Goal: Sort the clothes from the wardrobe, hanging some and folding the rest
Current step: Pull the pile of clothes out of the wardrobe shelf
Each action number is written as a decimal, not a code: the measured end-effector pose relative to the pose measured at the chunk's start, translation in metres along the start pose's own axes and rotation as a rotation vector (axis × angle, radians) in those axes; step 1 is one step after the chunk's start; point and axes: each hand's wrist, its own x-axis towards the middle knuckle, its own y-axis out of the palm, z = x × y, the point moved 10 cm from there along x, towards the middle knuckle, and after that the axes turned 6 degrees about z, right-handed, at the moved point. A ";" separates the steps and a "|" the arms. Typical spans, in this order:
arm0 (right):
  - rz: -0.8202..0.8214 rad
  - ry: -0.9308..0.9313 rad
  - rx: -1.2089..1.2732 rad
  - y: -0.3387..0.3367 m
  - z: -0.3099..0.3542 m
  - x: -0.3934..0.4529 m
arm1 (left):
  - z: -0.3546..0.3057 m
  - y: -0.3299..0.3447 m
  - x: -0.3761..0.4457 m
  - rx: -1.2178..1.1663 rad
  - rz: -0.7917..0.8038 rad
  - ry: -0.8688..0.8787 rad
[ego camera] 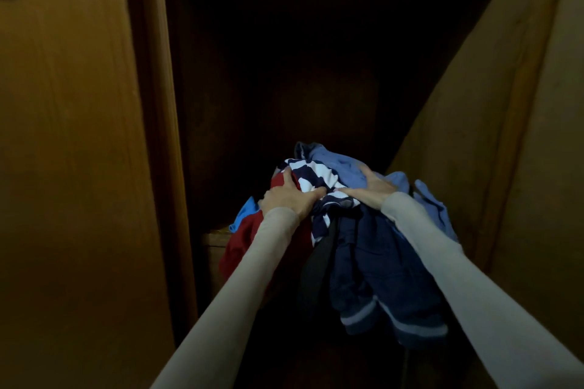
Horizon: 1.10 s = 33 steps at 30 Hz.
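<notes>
A heap of clothes sits on a low shelf inside a dark wooden wardrobe (pixel 284 57). In it I see a navy and white striped garment (pixel 311 175), a red one (pixel 243 240), a light blue one (pixel 343 167) and dark navy trousers with pale stripes (pixel 379 278) hanging over the front. My left hand (pixel 289 197) lies on the left of the heap, fingers curled into the red and striped cloth. My right hand (pixel 369 188) lies on top at the right, fingers spread over the light blue cloth, thumb on the striped garment.
A closed wooden door (pixel 69 136) stands at the left and an open door panel (pixel 493 123) slants in at the right. The shelf's front edge (pixel 216 235) shows below the red garment. The wardrobe's interior above the heap is dark.
</notes>
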 end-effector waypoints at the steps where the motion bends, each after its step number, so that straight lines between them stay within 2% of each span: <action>1: -0.028 -0.002 -0.006 0.000 -0.002 0.000 | -0.004 -0.002 -0.005 0.017 -0.054 0.035; 5: -0.152 -0.098 0.025 -0.001 0.007 -0.014 | -0.014 -0.011 -0.024 0.001 -0.245 0.132; 13: -0.421 -0.320 0.068 -0.016 0.033 -0.068 | -0.011 -0.026 -0.055 -0.182 -0.522 0.275; 22: -0.642 -0.393 -0.027 -0.023 0.049 -0.112 | -0.020 -0.043 -0.089 -0.182 -0.665 0.406; 33: -0.744 -0.379 -0.131 -0.011 0.090 -0.180 | 0.006 -0.081 -0.143 -0.189 -0.720 0.487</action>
